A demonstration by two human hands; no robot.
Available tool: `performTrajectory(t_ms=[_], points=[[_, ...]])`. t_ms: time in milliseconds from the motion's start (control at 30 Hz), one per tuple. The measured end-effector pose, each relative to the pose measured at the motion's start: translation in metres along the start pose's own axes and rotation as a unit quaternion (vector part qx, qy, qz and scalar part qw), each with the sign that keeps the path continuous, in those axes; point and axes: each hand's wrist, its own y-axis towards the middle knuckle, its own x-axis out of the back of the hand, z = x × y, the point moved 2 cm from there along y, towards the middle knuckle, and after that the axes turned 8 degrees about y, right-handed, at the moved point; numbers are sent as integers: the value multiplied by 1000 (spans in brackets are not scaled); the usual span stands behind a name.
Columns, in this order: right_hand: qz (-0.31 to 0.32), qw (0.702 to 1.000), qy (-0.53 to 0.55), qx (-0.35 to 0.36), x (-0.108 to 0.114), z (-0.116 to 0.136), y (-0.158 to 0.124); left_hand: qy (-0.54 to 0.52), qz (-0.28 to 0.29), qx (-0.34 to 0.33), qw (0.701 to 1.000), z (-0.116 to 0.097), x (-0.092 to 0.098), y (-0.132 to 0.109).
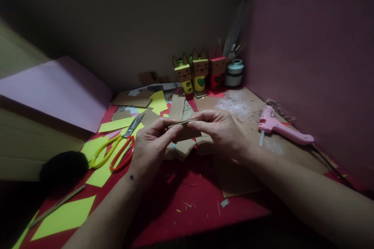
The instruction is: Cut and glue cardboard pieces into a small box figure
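Between my two hands is a small piece of brown cardboard [188,133], its top edge turned toward me. My left hand [156,140] pinches its left end with thumb and fingers. At the other end my right hand [220,128] grips it the same way. Below and behind it lie more cardboard scraps [181,148] on the red table [187,186]. Scissors [117,146] with one yellow and one red handle rest left of my left hand, blades pointing away from me.
A pink glue gun [282,127] lies on a brown board at the right. Three box-headed paper figures [200,71] and a light blue jar [234,73] stand at the back. Yellow paper pieces [64,216] are spread on the left, near a black fuzzy ball [64,169].
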Motion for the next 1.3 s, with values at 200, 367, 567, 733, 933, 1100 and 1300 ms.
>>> performTrajectory(t_ms=[200,367,567,733,933,1100,1300], points=[[0,1000,-8,15,-1,-3,-3,-44,16,13,999,1,-3,-2],[-1,999,-28,45,-2,-6,-3,-80,9,41,996,6,-6,-4],[-6,998,-25,51,-4,-5,-4,-110,50,79,990,7,-8,-2],[-9,999,-2,32,-4,-8,-3,-163,49,134,976,6,-8,-2],[81,991,33,-101,-7,-11,-2,-189,36,116,974,10,-4,3],[74,994,23,-71,-5,-12,0,-229,100,119,961,13,-6,9],[85,994,-1,-61,-2,-17,3,-181,130,120,967,14,-3,9]])
